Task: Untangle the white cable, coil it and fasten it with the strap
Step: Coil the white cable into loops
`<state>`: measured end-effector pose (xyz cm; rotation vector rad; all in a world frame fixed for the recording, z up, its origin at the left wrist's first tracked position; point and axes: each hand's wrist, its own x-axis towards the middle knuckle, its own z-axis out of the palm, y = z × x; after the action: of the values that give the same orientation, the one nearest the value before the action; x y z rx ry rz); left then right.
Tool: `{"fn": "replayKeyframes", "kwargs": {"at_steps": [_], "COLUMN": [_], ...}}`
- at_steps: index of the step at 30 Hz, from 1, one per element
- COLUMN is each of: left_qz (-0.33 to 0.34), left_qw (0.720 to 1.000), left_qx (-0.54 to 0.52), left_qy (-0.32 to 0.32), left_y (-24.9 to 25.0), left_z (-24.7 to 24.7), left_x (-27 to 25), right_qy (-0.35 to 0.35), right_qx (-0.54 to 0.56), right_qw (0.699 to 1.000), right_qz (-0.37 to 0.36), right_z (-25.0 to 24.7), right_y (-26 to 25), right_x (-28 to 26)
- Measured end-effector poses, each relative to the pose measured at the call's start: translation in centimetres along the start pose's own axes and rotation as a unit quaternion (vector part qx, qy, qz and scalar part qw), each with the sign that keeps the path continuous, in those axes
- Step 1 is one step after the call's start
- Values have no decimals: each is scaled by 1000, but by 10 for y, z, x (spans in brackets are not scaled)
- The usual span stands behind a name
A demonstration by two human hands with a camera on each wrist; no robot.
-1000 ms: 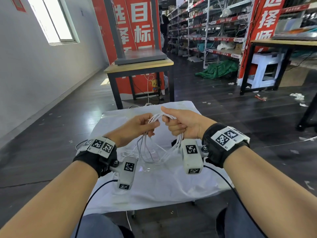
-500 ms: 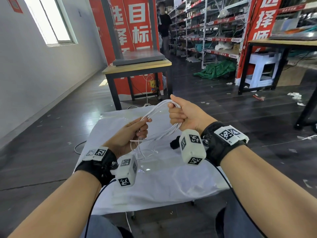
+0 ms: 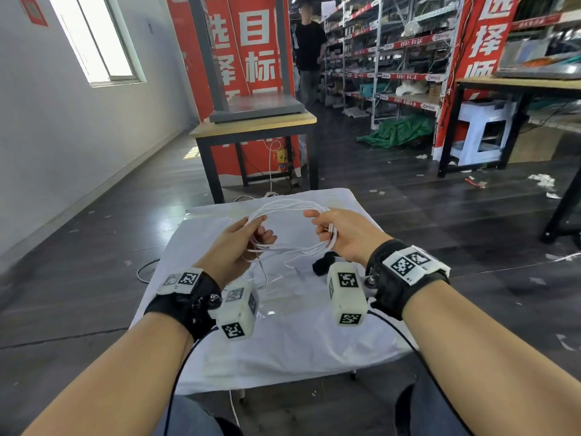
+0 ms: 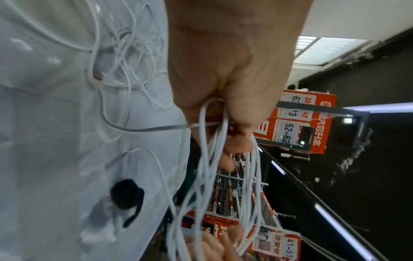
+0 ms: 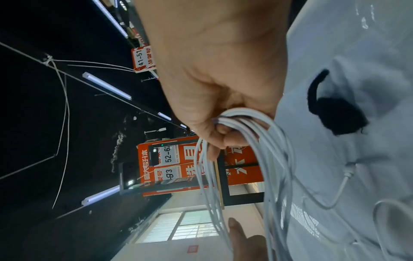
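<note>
Now both hands hold a looped white cable (image 3: 289, 226) above a white-covered table (image 3: 283, 347). Left hand (image 3: 234, 247) and right hand (image 3: 344, 236) each grip one side, fingers curled around the strands.

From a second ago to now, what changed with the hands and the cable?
The left hand and right hand moved apart, so the bunched white cable opened into a wide loop stretched between them. Both hands hold the cable as before. The black strap stayed on the white table cover, untouched.
</note>
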<state>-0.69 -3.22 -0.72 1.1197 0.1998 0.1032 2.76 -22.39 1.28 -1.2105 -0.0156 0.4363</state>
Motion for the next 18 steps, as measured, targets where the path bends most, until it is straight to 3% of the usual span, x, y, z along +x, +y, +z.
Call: {"fn": "replayKeyframes", "kwargs": {"at_steps": [4, 10, 15, 18], "left_qz": [-8, 2, 41, 40], "left_qw": [999, 979, 965, 971], "left_qx": [32, 186, 250, 229], "left_qy": [-29, -82, -66, -48], "left_y": [2, 3, 1, 5], "left_z": [1, -5, -10, -12], "left_x": [-6, -8, -4, 0], "right_qy": [48, 34, -18, -81], "right_qx": [37, 201, 154, 101], "right_qw": [998, 979, 988, 990], "right_qz": [-18, 5, 13, 62], "right_z": [-1, 0, 2, 3], "right_y": [3, 1, 3, 3], "right_x": [2, 1, 4, 3]}}
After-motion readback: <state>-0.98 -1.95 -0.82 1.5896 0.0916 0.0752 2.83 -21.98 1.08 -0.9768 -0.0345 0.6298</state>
